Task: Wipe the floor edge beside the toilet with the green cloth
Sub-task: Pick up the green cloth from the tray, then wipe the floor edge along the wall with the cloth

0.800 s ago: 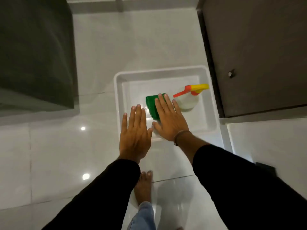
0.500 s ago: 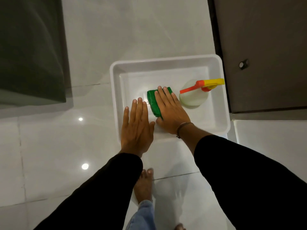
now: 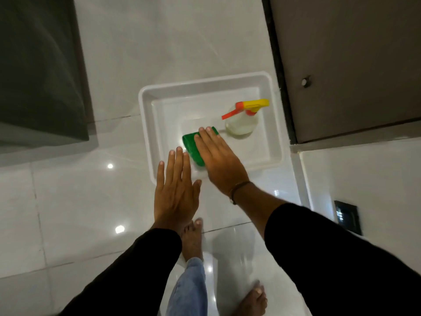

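A folded green cloth (image 3: 191, 145) lies in a white plastic tray (image 3: 145, 124) on the white tiled floor. My right hand (image 3: 218, 160) hovers flat over the cloth with fingers together and straight, covering its right part; I cannot tell whether it touches the cloth. My left hand (image 3: 175, 190) is held flat with straight fingers over the tray's near left rim and holds nothing. No toilet is in view.
A clear spray bottle (image 3: 242, 120) with a yellow and orange trigger stands in the tray's right part. A brown door (image 3: 353, 65) with a small knob is at the right, a dark block (image 3: 38, 69) at the left. My bare feet (image 3: 192, 240) stand below.
The view has shifted, so the tray sits further right and lower. Both hands stay flat, and the right hand has slid further over the green cloth.
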Demonstrator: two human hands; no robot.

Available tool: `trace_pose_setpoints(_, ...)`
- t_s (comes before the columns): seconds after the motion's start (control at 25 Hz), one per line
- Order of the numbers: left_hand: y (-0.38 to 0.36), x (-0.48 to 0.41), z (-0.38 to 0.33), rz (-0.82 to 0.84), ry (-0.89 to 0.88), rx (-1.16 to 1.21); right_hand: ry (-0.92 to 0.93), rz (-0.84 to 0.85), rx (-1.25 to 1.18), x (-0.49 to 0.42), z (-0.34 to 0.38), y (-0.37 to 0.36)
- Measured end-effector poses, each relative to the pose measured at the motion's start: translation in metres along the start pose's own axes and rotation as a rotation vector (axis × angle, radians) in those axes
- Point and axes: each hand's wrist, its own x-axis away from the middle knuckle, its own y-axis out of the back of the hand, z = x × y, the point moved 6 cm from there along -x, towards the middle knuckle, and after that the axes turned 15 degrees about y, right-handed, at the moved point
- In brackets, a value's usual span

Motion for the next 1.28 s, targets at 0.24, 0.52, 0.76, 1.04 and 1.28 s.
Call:
trace_pose_setpoints(0.24, -0.005, 0.114, -0.045, 0.072, -0.040, -0.072, -0.279, -0.061, -0.150, 0.155, 0.051, 0.040)
trace_pose_setpoints(0.52, -0.108, 0.220, -0.122, 0.127, -0.122, -0.044, -0.486, 0.089, -0.242, 0.354, 0.057, -0.056)
trace_pose_setpoints(0.76, -0.255, 0.208, -0.180, 0.171, -0.247, -0.054, -0.586, 0.100, -0.191, 0.433, -0.034, -0.176)
trace_pose_setpoints(1.04, -0.399, 0.161, -0.218, 0.087, -0.222, -0.007, -0.495, 0.109, -0.050, 0.457, -0.159, -0.280)
trace_pose_setpoints(1.28, -0.455, 0.159, -0.214, 0.031, -0.177, 0.020, -0.476, 0.195, -0.031, 0.471, -0.174, -0.311)
